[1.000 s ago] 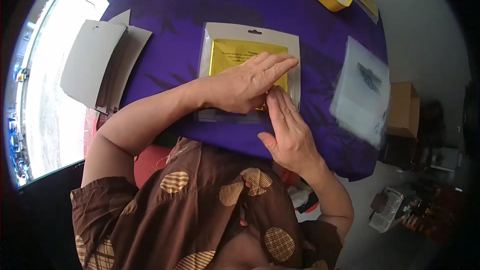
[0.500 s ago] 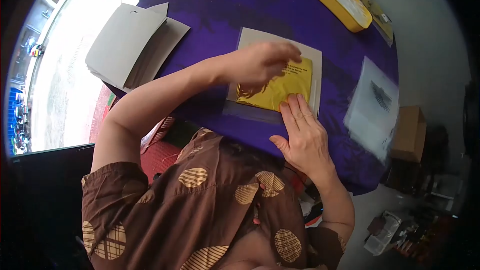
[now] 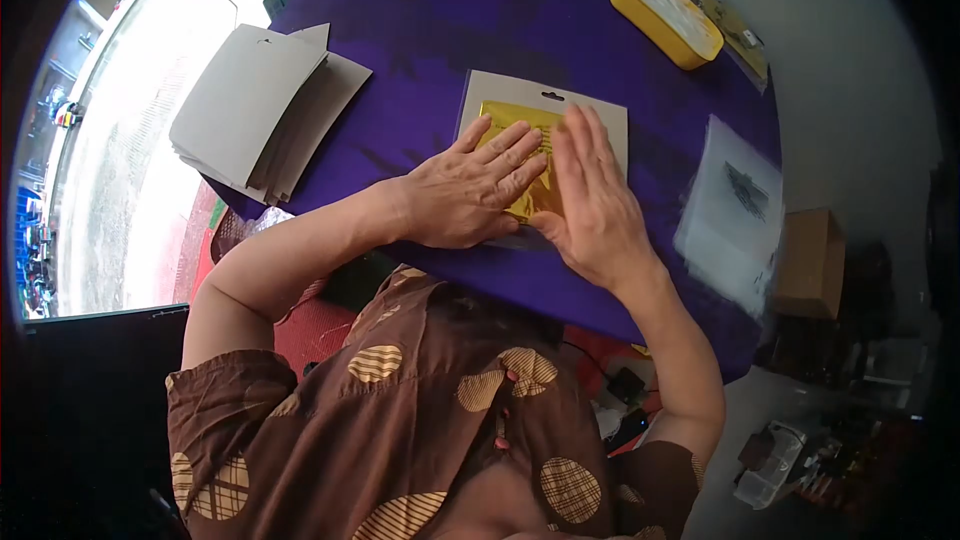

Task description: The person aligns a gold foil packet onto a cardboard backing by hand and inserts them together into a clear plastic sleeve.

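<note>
Yellow shiny plastic-looking packet lies flat on pale rectangular card; bare left hand spread across its left and lower part; bare right hand slants over right side, contact unclear; fingers straight, neither gripping; packet's long axis hidden

Yellow packet, off-white card, dark-patterned purple tablecloth, yellow tub, brown shirt with striped tan circles

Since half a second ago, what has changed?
The left hand has shifted leftward, toward the body, fingers spread over the shiny yellow plastic packet; the right hand has moved away from the body, up the packet. The stacked grey cardboard sheets stayed put.
</note>
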The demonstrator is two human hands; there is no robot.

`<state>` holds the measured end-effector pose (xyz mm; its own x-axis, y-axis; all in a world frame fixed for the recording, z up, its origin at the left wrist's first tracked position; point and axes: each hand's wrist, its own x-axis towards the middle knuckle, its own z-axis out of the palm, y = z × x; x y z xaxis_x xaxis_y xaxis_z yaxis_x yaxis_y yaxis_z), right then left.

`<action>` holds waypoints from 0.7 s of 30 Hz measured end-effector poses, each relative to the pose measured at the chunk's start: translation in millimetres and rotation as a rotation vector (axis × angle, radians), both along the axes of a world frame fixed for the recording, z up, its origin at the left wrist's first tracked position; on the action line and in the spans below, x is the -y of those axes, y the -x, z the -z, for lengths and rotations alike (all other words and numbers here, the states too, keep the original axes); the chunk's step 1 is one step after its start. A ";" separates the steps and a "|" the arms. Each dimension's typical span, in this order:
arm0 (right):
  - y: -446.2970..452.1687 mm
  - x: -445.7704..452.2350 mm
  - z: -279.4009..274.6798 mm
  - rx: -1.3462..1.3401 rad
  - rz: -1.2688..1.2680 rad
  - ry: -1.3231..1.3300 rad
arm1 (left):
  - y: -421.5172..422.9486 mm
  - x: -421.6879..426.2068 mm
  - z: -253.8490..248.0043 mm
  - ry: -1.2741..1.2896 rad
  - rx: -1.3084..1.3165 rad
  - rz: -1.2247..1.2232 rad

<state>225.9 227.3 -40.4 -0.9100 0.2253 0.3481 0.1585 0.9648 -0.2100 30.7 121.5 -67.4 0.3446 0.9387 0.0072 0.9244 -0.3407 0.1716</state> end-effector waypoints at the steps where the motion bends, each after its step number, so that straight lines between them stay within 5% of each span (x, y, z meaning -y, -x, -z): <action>1: 7.0 -6.9 8.2 0.016 -0.027 -0.020 | 0.1 -0.2 4.2 -0.026 0.007 0.001; 8: 22.7 -22.6 45.5 0.083 -0.072 0.001 | 1.4 0.1 2.1 -0.072 0.111 0.009; 12: 22.6 -22.7 47.8 0.114 -0.073 0.006 | 31.6 -0.3 -28.6 0.100 0.722 0.061; 16: 23.3 -21.6 45.6 0.197 -0.054 -0.079 | 60.1 5.2 -39.5 -0.204 0.664 -0.134; 21: 22.7 -17.9 40.1 0.214 -0.032 -0.045 | 44.8 28.1 -49.5 -0.368 0.208 -0.164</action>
<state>203.2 245.2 -80.5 -0.9706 0.1837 0.1558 0.1640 0.9777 -0.1314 -14.2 93.3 -17.9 0.1476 0.9026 0.4044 0.9299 -0.2660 0.2541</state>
